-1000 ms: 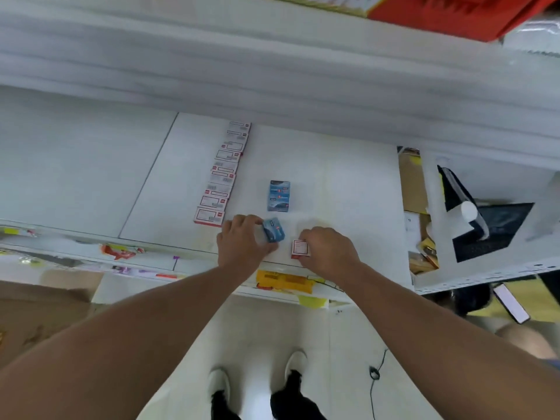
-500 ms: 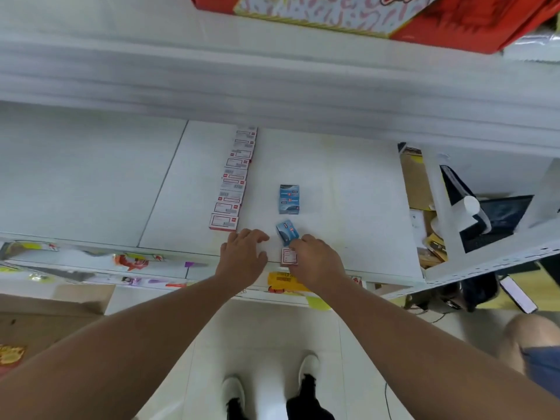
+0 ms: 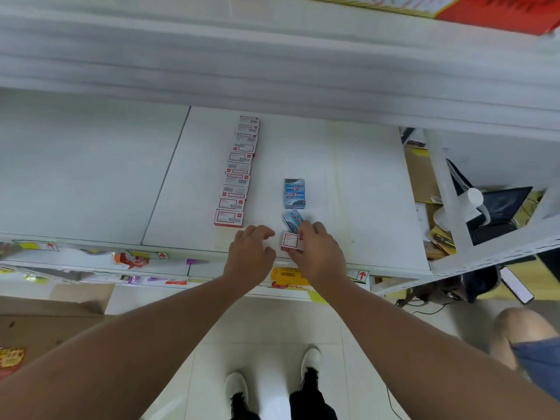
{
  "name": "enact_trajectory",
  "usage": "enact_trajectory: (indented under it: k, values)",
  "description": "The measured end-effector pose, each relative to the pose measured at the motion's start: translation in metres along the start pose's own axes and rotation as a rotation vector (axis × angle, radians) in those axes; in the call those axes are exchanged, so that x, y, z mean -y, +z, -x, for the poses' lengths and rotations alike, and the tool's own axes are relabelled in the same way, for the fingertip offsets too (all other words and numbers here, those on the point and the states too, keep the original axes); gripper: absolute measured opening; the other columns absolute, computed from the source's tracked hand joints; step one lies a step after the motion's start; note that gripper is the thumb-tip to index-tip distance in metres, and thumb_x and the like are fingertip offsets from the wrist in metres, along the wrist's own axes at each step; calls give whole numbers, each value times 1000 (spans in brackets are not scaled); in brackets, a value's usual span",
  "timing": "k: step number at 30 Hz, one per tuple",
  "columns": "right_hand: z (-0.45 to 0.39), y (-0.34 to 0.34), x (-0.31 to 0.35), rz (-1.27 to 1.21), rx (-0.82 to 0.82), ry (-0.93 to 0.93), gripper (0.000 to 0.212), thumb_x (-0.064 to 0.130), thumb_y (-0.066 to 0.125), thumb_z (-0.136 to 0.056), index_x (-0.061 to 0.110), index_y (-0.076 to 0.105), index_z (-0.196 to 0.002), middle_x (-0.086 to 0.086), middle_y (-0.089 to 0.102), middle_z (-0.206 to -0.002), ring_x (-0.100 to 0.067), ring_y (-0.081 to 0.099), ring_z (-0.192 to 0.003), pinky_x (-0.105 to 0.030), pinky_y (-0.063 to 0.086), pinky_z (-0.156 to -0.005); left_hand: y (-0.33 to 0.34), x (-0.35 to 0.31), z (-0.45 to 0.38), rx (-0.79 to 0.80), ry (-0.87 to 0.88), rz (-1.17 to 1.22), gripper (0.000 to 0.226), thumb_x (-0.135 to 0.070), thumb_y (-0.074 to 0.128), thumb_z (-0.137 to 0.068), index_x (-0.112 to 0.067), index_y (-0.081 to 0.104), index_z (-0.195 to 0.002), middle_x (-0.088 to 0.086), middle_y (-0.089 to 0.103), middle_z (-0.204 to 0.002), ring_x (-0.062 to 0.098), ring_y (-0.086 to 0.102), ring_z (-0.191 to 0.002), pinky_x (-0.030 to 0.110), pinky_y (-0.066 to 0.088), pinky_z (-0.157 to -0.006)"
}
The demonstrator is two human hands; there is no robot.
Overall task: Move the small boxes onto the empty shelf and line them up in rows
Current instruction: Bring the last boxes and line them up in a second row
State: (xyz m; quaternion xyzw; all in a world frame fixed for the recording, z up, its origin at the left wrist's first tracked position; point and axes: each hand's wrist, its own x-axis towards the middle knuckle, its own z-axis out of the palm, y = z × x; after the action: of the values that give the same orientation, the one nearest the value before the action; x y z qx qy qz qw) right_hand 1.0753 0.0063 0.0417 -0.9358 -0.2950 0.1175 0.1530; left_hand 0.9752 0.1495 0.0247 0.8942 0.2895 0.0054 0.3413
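1. Head view: the right hand point(image 3: 318, 253) is clenched on a red-and-white box point(image 3: 290, 241) at the front edge of the shelf point(image 3: 348, 165); its fingertips also touch a tilted blue box point(image 3: 292, 220). The left hand point(image 3: 250, 253) is released, nothing held, fingers point(image 3: 260, 231) curled just beside.
2. Task items: a row of red-and-white boxes point(image 3: 238, 172) is lined up front to back; a blue stack point(image 3: 294, 194) stands well apart to the right.
3. Risk (judged): the held box sits near the lip and could be knocked off to the floor point(image 3: 272, 334); the tilted blue box could be left skewed, spoiling the row.
4. Around: upper shelf edge point(image 3: 272, 71) overhangs, limiting reach to the back; cardboard carton point(image 3: 45, 325) at lower left; nothing btw. rows is blocking.
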Motion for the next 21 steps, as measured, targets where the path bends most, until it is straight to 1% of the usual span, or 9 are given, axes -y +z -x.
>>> enact_trajectory:
  k: [3,5,8,10,13,15,17,19,21]
  values:
    - [5,3,-5,-90,-52,70,63,54,76,-93,20,49,-139,-3,56,-121,-23,60,-108,-32,53,-76,3,-7,-6,-19,-47,122,48,-8,66,-96,-21,58,-141,-2,61,-136,21,55,-125,45,52,-109]
    - [10,8,-7,-174,-94,69,58,52,75,-93,18,51,-134,-2,57,-121,-22,56,-109,-31,53,-81,2,-12,-14,1,-88,210,62,0,63,-95,-22,51,-152,-1,54,-152,21,51,-138,47,48,-116]
    - [22,13,-2,-363,-167,109,57,43,70,-98,15,50,-143,-5,58,-134,-22,55,-119,-36,54,-97,-2,-22,-23,91,-120,321,78,12,54,-95,-23,39,-163,-1,43,-167,20,38,-155,32,35,-123]
    - [29,20,3,-520,-201,186,59,47,64,-99,20,48,-149,-1,59,-140,-19,55,-128,-40,53,-106,-3,-29,-22,159,-101,346,81,17,47,-95,-22,35,-165,1,39,-170,19,36,-157,15,34,-111]
    - [35,30,8,-814,-153,333,64,63,58,-95,32,48,-151,8,63,-140,-16,60,-131,-50,58,-104,-1,-34,-21,216,-109,402,80,20,45,-97,-21,32,-165,2,38,-170,14,46,-145,-4,40,-83]
    - [39,30,13,-994,-119,380,62,62,58,-97,35,48,-152,11,65,-141,-15,62,-132,-48,57,-106,5,-34,-21,207,-115,413,79,15,54,-99,-21,30,-165,2,40,-169,9,48,-134,-4,43,-76]
    - [41,25,18,-1151,-89,364,46,45,53,-107,34,51,-151,12,69,-135,-9,65,-126,-40,56,-108,9,-31,-19,177,-90,384,80,-1,71,-100,-20,28,-166,1,44,-166,14,51,-138,-3,44,-85]
    - [39,23,17,-1219,-77,363,44,36,48,-111,31,49,-154,10,68,-136,-7,65,-125,-41,53,-111,12,-31,-13,161,-99,357,82,-16,77,-99,-22,29,-165,1,50,-162,21,53,-143,15,49,-104]
    - [35,24,13,-1239,-52,372,46,35,45,-112,30,45,-158,5,67,-139,-7,65,-123,-42,52,-113,14,-34,-7,165,-122,388,79,-9,73,-100,-21,29,-165,3,49,-163,23,51,-147,29,48,-111]
